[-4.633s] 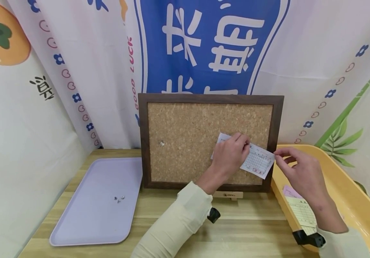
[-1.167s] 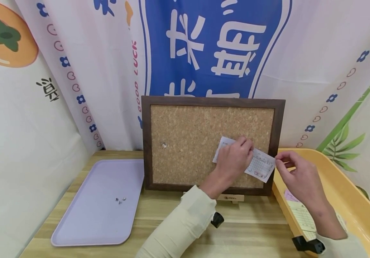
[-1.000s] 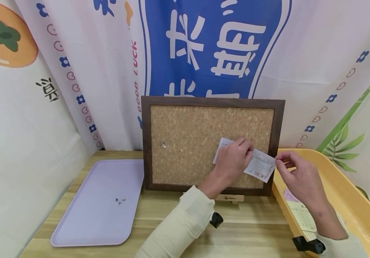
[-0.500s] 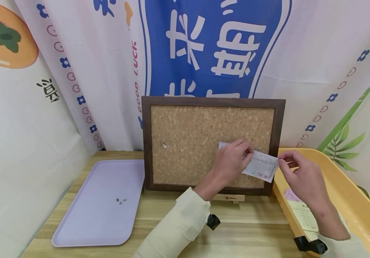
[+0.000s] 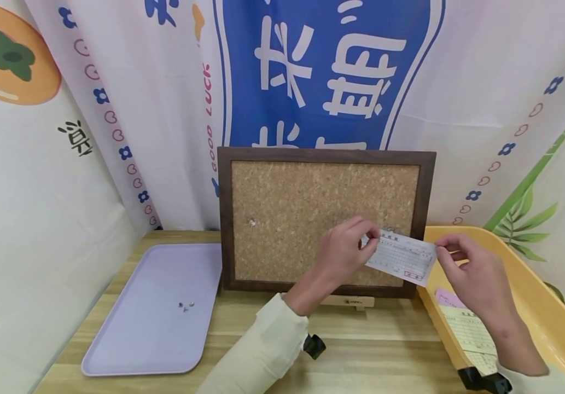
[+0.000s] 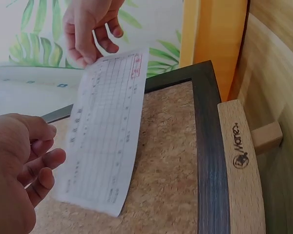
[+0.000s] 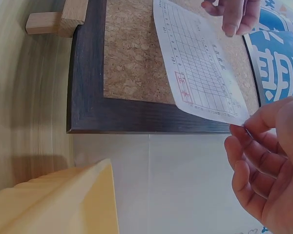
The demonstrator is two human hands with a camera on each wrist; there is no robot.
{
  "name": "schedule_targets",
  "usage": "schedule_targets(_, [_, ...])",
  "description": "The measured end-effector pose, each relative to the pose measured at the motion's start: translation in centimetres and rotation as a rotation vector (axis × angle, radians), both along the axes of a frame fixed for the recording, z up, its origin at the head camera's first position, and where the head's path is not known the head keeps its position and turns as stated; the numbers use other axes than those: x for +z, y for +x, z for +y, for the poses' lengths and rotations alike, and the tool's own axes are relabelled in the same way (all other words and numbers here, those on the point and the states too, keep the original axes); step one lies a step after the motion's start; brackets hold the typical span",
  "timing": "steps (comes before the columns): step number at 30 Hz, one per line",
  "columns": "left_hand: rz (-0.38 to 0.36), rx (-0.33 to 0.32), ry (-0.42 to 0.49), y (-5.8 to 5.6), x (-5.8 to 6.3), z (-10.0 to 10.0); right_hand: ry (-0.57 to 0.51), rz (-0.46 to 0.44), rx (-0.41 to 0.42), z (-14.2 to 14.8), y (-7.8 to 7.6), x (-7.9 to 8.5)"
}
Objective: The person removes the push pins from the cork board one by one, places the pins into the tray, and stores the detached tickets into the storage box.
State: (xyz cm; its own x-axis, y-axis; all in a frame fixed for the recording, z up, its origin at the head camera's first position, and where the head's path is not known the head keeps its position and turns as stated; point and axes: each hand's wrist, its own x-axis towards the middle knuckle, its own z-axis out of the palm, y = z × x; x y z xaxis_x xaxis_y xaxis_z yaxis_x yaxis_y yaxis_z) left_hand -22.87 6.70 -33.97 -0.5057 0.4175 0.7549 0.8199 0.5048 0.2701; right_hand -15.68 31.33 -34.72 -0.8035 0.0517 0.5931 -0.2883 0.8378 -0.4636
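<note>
A white printed form slip (image 5: 402,260) with a red box stamp is held out in front of the framed corkboard (image 5: 287,208). My right hand (image 5: 479,279) pinches its right corner between thumb and forefinger. My left hand (image 5: 343,249) is at the slip's other end, thumb close to the curled forefinger. In the right wrist view a strip of cork shows between the left hand (image 7: 237,14) and the slip (image 7: 200,63). I cannot tell whether something small is between the left fingertips. Clear pushpins (image 5: 252,222) are clustered on the board's left side.
A lilac tray (image 5: 149,328) on the left carries several small pins (image 5: 185,306). On the right stands a deep yellow tray (image 5: 533,306) with yellow and pink paper slips (image 5: 466,328) in it. A wooden stand (image 5: 353,301) supports the board.
The slip has swung away from the board, rightward and toward me, with the right hand following. My left hand has drawn back slightly left and down from its earlier spot on the board.
</note>
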Motion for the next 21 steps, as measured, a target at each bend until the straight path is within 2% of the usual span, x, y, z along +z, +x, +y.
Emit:
schedule_targets(9, [-0.023, -0.034, 0.032, 0.8, -0.2, -2.3, -0.004, 0.003, -0.032, 1.5, 0.9, 0.0])
schedule_targets(17, [-0.034, 0.024, 0.017, 1.5, -0.7, -4.3, -0.010, -0.017, -0.029, 2.5, 1.4, -0.1])
schedule_targets(21, [-0.022, 0.030, 0.018, 1.9, -1.0, -5.3, -0.020, -0.023, -0.047, 3.0, 1.8, -0.2])
